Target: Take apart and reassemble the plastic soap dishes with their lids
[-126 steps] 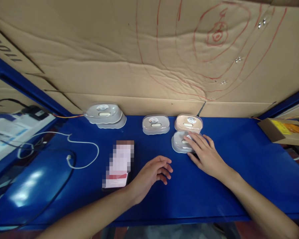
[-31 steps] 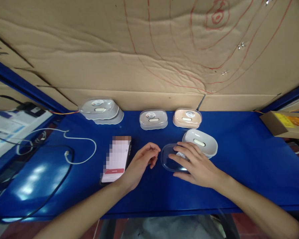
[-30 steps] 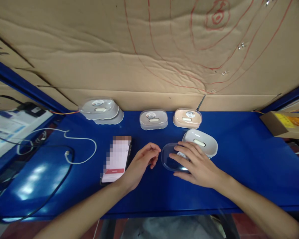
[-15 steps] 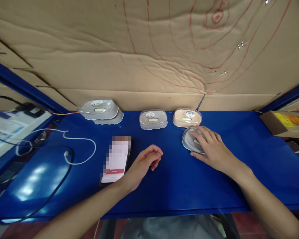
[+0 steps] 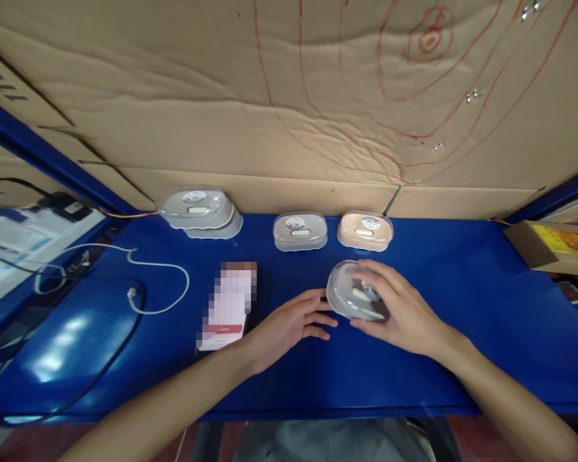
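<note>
My right hand point(image 5: 401, 310) wraps around a grey soap box with a clear lid point(image 5: 350, 296) near the middle of the blue table point(image 5: 486, 333), fingers curled over its top and far side. Just to the left, my left hand point(image 5: 289, 326) lies open with fingers stretched toward the box, fingertips almost touching its left edge. A phone point(image 5: 228, 305) lies flat beside my left wrist.
Along the cardboard back wall point(image 5: 289, 109) stand a stacked grey box point(image 5: 200, 210), a grey lidded box point(image 5: 299, 230) and a peach lidded box point(image 5: 365, 231). A white cable point(image 5: 158, 282) curls at the left. A cardboard carton point(image 5: 549, 247) sits at the far right.
My right hand put the clear lid on the grey base and slid the closed box toward me and left. My left hand opened and reached toward it.
</note>
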### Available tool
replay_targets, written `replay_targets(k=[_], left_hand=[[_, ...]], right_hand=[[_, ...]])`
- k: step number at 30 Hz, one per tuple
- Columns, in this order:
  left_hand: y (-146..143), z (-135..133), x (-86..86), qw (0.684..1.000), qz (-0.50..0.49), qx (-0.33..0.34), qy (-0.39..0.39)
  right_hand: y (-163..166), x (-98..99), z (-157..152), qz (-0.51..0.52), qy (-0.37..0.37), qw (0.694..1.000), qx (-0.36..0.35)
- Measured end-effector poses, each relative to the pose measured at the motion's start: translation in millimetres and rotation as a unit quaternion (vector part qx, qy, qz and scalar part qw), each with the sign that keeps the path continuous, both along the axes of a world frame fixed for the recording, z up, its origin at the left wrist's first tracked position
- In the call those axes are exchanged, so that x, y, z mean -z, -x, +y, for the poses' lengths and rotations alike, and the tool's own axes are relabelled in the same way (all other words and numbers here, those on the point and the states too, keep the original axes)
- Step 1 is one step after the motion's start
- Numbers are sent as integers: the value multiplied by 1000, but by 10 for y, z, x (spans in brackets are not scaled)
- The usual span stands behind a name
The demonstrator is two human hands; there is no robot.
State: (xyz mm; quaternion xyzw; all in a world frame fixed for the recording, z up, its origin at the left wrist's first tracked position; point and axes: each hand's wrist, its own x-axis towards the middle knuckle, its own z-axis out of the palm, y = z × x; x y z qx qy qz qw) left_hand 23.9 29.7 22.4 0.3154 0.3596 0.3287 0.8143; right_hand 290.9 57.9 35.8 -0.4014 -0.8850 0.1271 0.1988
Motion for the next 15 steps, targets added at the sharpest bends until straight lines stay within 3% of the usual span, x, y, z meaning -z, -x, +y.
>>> replay_targets(k=[3,9,15], left_hand=[[1,2,39,999,-37,1,-1],[41,35,27,999,-23,-27,-20],[4,6,3,1000,-13,-19,-13]], right_hand=[[97,13,-96,32,-8,999,-38],[59,-15,-89,87,38,995,-9],[53,-11,-62,95,20,995,-21]])
